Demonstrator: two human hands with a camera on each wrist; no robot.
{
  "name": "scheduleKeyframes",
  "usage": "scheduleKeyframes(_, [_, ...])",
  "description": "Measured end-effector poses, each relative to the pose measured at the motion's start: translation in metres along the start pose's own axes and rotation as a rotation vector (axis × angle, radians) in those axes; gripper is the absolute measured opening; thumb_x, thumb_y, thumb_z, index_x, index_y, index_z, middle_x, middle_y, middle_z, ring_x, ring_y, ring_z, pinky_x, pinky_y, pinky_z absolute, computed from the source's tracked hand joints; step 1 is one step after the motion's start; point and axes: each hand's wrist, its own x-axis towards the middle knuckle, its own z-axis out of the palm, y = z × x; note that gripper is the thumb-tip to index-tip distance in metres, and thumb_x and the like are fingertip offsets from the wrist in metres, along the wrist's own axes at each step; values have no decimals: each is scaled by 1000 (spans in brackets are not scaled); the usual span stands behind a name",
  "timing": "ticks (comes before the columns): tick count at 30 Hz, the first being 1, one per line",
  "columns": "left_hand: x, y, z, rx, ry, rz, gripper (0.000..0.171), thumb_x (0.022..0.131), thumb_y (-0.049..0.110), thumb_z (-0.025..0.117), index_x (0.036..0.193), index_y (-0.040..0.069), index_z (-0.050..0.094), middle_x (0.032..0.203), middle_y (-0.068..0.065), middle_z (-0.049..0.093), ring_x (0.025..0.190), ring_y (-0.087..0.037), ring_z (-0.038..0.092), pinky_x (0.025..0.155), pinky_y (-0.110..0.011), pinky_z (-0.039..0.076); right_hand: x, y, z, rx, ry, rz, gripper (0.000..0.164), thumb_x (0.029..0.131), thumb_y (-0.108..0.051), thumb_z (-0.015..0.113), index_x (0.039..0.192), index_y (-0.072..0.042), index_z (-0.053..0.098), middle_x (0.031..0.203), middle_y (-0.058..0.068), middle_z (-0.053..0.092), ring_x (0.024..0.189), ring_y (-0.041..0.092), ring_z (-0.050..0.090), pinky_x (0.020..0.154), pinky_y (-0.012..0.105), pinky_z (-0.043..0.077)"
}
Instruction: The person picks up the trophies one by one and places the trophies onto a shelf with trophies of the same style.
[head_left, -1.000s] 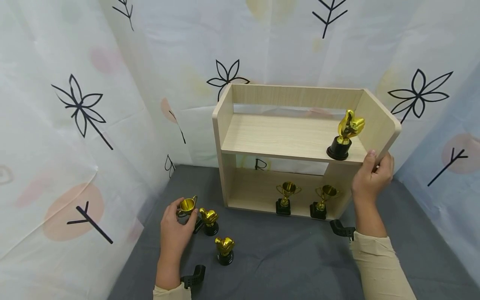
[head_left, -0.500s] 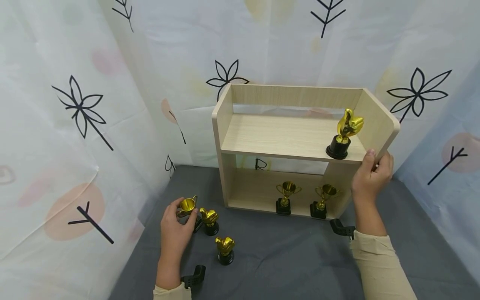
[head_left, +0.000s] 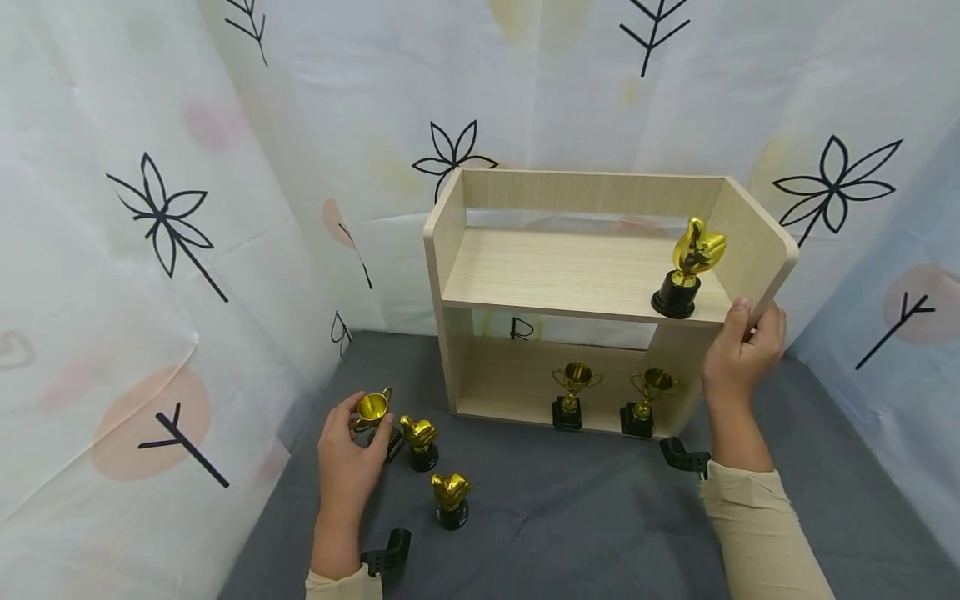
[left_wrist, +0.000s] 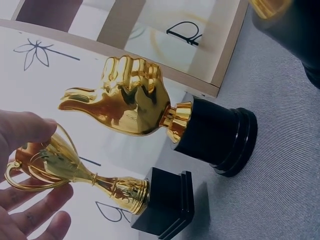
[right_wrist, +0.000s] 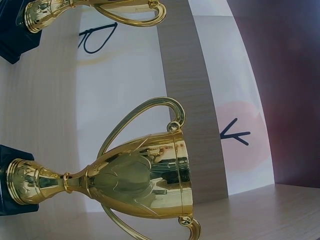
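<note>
My left hand (head_left: 347,462) grips a gold two-handled trophy cup (head_left: 372,408) by its bowl, thumb on one side and fingers on the other. In the left wrist view its square black base (left_wrist: 162,202) is close over the grey cloth. Just right of it stands a gold thumbs-up trophy (head_left: 420,437) on a round black base, and a similar thumbs-up trophy (head_left: 451,500) stands nearer the front. My right hand (head_left: 742,358) holds the front edge of the right side panel of a wooden shelf (head_left: 555,267), thumb on the inner side.
A thumbs-up trophy (head_left: 686,271) stands at the right end of the upper shelf. Two trophy cups, one in the middle (head_left: 576,396) and one further right (head_left: 645,402), stand on the lower level. Patterned cloth walls (head_left: 247,208) surround the grey-covered table (head_left: 540,517).
My left hand has shifted slightly left and up with the trophy cup, uncovering a little more of its base. The right hand stays on the shelf panel.
</note>
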Motion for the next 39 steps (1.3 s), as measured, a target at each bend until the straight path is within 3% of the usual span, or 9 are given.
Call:
scheduleKeyframes(6, [2,3,-3,-20,40,19,57,92,13,85,143,4,62,129,-19,65,103,-31,61,87,-51,53,0,0,0,-12,-3,6,23,106,-32,55,109,-17,72,90,-30,43,83,-5,40,77,19,32])
scheduleKeyframes(10, [3,5,-5,-23,68,33,57,92,14,85,143,4,62,128,-19,65,102,-29,61,85,-46,50,0,-1,0,-16,1,12,32,106,-31,55,113,-7,74,90,-30,43,84,-5,40,77,19,32])
scheduleKeyframes(18, [2,6,-7,-39,109,48,58,91,13,86,143,5,63,129,-19,65,106,-32,62,87,-43,48,-1,-1,-1,-7,-5,7,15,106,-32,55,106,-28,69,89,-30,42,83,-5,39,77,19,32])
scheduleKeyframes(31, [3,13,-9,-90,159,122,58,89,9,87,142,7,65,124,-18,66,108,-30,64,91,-28,47,0,0,0,0,-4,2,24,106,-30,55,107,-13,73,90,-30,43,85,-6,40,77,19,32])
scheduleKeyframes(39, [4,21,-13,-119,183,173,56,90,9,86,142,7,66,125,-19,66,107,-28,64,92,-29,49,-1,0,0,-2,0,6,16,106,-31,56,105,-24,70,89,-30,44,83,-6,40,76,19,32])
